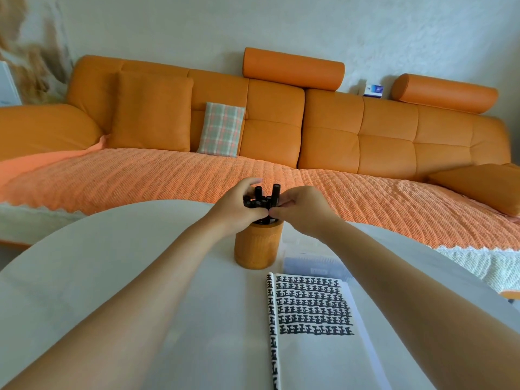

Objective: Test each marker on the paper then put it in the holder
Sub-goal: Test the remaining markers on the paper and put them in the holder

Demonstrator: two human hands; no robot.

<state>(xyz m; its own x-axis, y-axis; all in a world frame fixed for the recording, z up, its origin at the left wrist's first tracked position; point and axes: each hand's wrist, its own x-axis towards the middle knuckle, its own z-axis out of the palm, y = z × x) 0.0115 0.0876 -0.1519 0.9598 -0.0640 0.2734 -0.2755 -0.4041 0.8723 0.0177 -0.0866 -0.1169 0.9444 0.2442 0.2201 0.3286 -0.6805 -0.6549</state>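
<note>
Both hands meet over the holder (259,246), an orange cylinder standing upright on the pale table (84,277), just beyond the top edge of the paper (312,319); it sits there, I judge, so that a marker can go from the sheet to the pot in one short reach. The markers (260,200), all black, stand bunched in the holder with their ends above the rim; the left hand (239,205) curls its fingers round the bunch from the left, probably to steady it so the pot does not tip or the pens splay. The right hand (301,206) comes in from the other side with its fingertips bunched together, pinching low on the tall marker (275,193), which rises above the others; whether it is being drawn out or pushed in cannot be told. The paper lies flat near the right forearm, already covered in rows of thick black strokes, so much testing looks done. An orange sofa (337,130) fills the background.
</note>
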